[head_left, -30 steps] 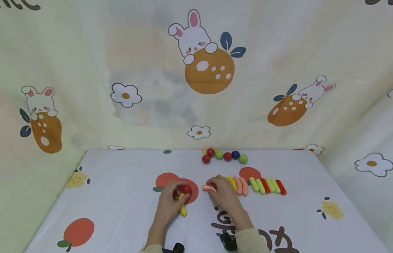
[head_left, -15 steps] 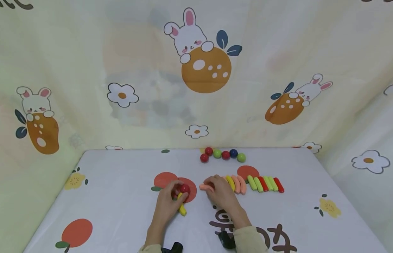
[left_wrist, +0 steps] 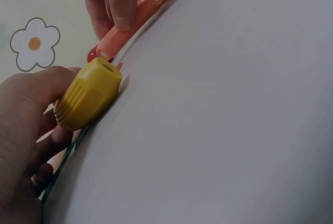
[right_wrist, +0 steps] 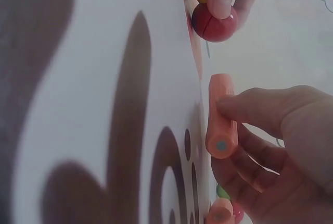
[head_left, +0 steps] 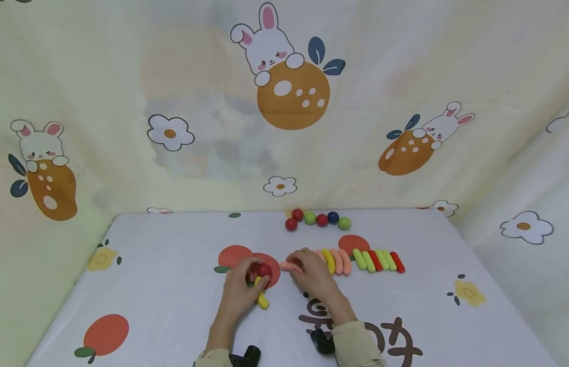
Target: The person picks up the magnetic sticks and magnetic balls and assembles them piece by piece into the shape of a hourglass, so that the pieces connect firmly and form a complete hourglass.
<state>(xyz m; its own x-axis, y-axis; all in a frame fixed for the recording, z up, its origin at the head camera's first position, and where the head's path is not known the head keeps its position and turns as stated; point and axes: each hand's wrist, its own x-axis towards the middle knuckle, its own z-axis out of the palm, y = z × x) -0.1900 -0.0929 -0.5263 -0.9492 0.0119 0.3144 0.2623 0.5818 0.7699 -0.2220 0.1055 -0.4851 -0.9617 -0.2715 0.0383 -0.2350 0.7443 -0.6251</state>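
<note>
In the head view my left hand (head_left: 236, 295) holds a glossy red ball (head_left: 264, 269) between thumb and fingers. A yellow curved, banana-like piece (head_left: 262, 300) lies against the same thumb; its blunt end, with a small hole, faces the camera in the left wrist view. My right hand (head_left: 314, 278) pinches a pink-orange curved piece (right_wrist: 222, 117) between thumb and fingers, just right of the ball and apart from it. A dull grey dot marks that piece's end in the right wrist view. The left palm is partly hidden, and whether it holds more I cannot tell.
Beside my right hand lies a row of curved pieces, several pink (head_left: 337, 262) and one yellow (head_left: 329, 261). Straight green and red sticks (head_left: 375, 261) continue it rightward. Red, green and blue balls (head_left: 322, 220) sit at the back of the cloth-covered table (head_left: 174, 285).
The head view has shifted slightly. The pink-orange piece in my right hand is a little closer to the red ball. Both hands keep their holds.
</note>
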